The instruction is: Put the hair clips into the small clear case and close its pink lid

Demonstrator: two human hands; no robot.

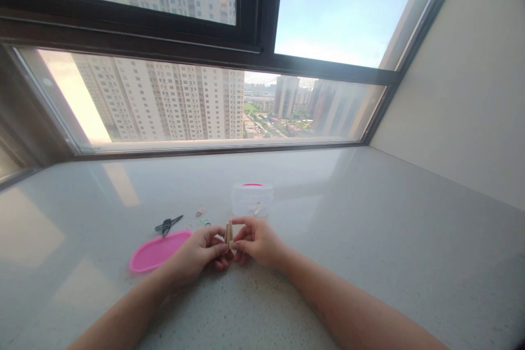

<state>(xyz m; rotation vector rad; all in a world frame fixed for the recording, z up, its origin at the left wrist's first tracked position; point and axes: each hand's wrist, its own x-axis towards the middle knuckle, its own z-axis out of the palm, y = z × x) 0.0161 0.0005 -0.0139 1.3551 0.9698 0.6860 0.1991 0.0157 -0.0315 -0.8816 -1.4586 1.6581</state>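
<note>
Between my two hands, small pale wooden pieces that look like clothespins [228,234] stand upright, close together. My left hand [205,249] grips them from the left with thumb and fingers. From the right, my right hand [255,240] pinches them, its index finger at their top end and its thumb lower down. The fingers cover part of the pieces, so their exact number cannot be made out. A pink oval lid [158,252] lies on the counter, partly behind my left forearm.
Black hair clips [167,225] lie just beyond the pink lid. Several small hair ties [200,212] are scattered near my left hand. Behind my hands stands a clear plastic box [251,197] with a pink strip on top. The pale counter [369,240] reaches the window and right wall.
</note>
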